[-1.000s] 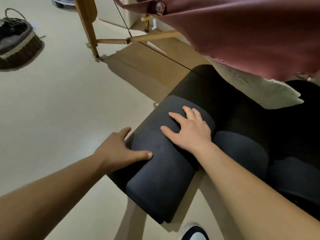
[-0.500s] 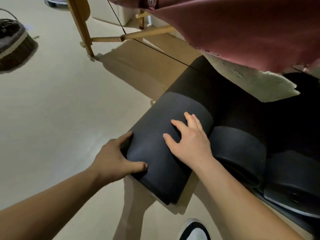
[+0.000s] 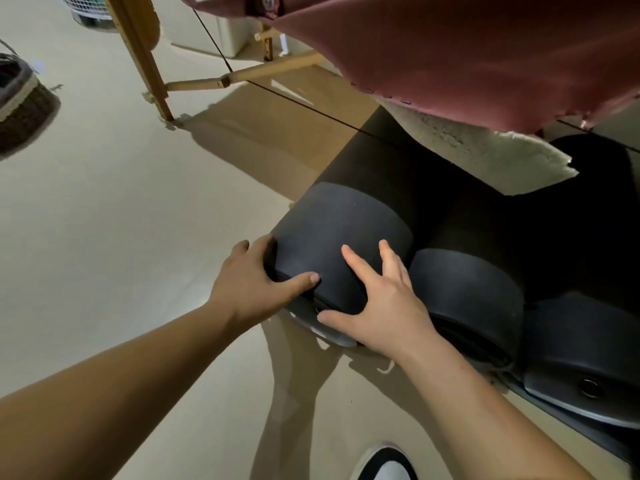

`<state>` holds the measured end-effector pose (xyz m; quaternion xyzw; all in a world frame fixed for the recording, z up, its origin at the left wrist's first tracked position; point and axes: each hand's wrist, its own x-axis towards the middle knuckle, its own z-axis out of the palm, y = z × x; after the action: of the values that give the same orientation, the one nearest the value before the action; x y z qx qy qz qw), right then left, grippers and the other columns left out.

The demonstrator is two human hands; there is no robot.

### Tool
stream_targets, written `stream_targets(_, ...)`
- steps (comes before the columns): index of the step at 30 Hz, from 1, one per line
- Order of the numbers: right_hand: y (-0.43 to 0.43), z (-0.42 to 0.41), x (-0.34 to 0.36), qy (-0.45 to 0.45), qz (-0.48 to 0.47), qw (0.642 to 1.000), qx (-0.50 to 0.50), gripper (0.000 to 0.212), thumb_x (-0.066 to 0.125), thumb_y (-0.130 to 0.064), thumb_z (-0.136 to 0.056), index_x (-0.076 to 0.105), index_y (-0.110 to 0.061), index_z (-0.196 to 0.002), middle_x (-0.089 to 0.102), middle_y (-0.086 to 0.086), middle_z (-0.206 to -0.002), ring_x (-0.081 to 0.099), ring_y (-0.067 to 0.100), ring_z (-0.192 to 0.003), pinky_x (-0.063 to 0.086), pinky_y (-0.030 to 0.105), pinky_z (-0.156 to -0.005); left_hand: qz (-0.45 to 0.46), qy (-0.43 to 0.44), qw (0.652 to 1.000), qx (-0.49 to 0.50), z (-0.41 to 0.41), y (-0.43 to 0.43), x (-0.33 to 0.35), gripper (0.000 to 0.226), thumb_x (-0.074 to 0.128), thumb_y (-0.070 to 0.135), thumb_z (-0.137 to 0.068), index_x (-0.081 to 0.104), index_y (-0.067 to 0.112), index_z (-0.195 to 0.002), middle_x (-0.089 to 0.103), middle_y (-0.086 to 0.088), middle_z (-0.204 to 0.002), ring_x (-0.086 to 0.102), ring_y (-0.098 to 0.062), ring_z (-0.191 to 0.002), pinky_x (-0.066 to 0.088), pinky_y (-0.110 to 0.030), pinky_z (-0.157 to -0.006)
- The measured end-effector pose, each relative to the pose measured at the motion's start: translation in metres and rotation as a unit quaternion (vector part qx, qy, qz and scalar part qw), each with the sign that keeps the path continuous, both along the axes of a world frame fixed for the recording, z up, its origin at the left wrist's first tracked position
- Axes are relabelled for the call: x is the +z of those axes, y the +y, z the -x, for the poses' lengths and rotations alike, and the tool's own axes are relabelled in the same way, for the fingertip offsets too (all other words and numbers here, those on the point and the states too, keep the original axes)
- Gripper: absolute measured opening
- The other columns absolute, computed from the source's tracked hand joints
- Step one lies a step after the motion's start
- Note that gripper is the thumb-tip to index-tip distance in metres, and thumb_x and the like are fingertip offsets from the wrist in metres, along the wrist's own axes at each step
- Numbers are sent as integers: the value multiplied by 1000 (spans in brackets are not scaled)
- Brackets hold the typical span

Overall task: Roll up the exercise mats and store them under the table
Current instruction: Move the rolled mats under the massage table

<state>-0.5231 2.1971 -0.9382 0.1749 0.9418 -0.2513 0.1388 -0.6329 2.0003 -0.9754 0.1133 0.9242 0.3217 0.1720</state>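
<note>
A dark rolled exercise mat (image 3: 341, 230) lies on the floor, its far part under the dark red padded table (image 3: 467, 53). My left hand (image 3: 258, 285) holds its near left corner, thumb on top and fingers down the side. My right hand (image 3: 377, 306) presses flat on its near end with fingers spread. A second rolled mat (image 3: 467, 292) lies right beside it, and a third dark roll (image 3: 585, 348) sits further right.
The table's wooden leg (image 3: 145, 60) and brace stand at the upper left, with a thin black cable crossing below. A woven basket (image 3: 20, 105) sits at the far left. A white fluffy rug (image 3: 485, 154) lies under the table. My shoe (image 3: 388, 465) shows at the bottom.
The rolled mat has slid further under the table, away from me. Both hands moved forward with it, and now sit at its near end.
</note>
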Motion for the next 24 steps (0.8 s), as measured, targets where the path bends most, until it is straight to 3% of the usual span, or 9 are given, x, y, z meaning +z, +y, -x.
stream_targets(4,-5,2,-4,3,4,1000,-8,103,75,-61,-88,4,-56,-162,-22,-7,-173,-15,28,-161,37,50,-119,-23,-34,999,4,-18,-2,0,100,70,77,-81,30,39,-164,50,3,-144,52,-16,-123,45,-30,-95)
stream_targets(7,-3,3,-12,-1,-12,1000,-5,98,69,-59,-94,-1,-54,-163,-26,-4,-173,-18,28,-161,40,50,-116,5,-17,1000,3,-14,7,-2,101,71,77,-81,31,38,-164,50,1,-143,53,-22,-127,52,-36,-100)
stream_targets(10,6,8,-13,36,-54,998,-24,80,61,-53,-102,11,-49,-164,-9,0,-176,-7,26,-162,45,48,-111,15,-20,1000,-6,7,32,-2,106,61,90,-73,32,40,-162,53,-1,-144,57,-28,-128,57,-44,-103)
stream_targets(12,15,14,-13,71,-95,992,-33,68,56,-47,-105,21,-46,-164,6,0,-176,4,23,-161,47,47,-108,20,-22,1000,-8,19,56,-2,99,63,84,-80,30,37,-162,51,-6,-146,58,-33,-128,56,-47,-106)
stream_targets(16,29,22,-17,52,-84,994,-56,63,54,-46,-107,25,-47,-162,9,-7,-175,10,19,-160,46,46,-108,74,-29,997,-22,32,82,1,94,62,78,-88,24,36,-163,44,-12,-150,53,-36,-131,55,-49,-107)
stream_targets(19,29,9,-21,77,-72,992,-66,60,57,-47,-105,36,-41,-160,20,-4,-173,17,20,-159,33,47,-120,85,1,996,-11,25,76,5,86,57,76,-92,25,39,-163,43,-12,-152,47,-37,-137,51,-52,-110)
stream_targets(22,40,-24,-28,74,-192,977,-65,57,64,-53,-98,52,-41,-151,33,1,-170,17,26,-160,7,60,-127,22,68,996,-51,-1,73,10,62,57,61,-101,38,44,-158,34,-7,-165,32,-33,-151,39,-53,-122)
stream_targets(24,54,-46,-31,43,-228,969,-87,51,65,-57,-96,59,-45,-145,29,-1,-171,10,26,-162,1,66,-124,31,84,992,-93,-17,76,9,57,53,59,-104,39,48,-158,21,-5,-174,17,-34,-160,26,-55,-129)
